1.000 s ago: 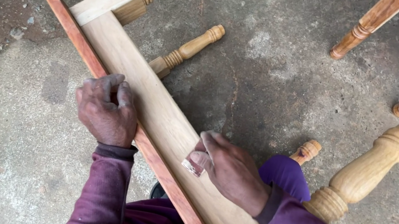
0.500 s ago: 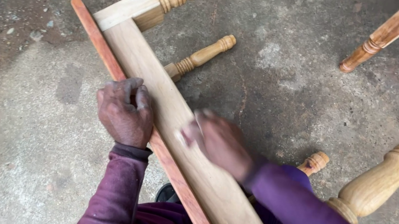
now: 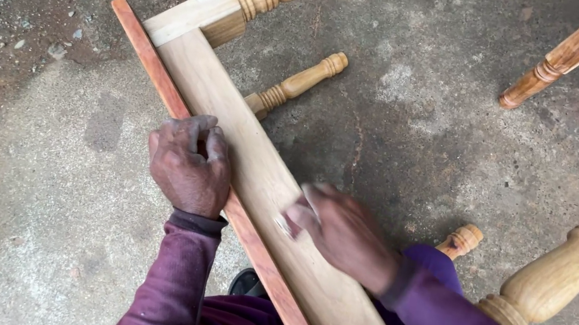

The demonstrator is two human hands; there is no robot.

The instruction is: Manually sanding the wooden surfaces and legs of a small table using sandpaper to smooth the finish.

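Grey concrete floor [image 3: 463,152] lies under our long pale wooden board [image 3: 264,174]. Our left hand [image 3: 189,165] presses flat on it; our blurry right hand [image 3: 341,230] pinches a small sanding scrap [image 3: 287,225].

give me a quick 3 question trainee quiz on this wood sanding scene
1. True or false: the left hand rests on the reddish strip.
2. What does the right hand press on? A) pale board B) gravel C) turned leg
3. What is the floor made of?

Key: 1 true; 2 A; 3 concrete
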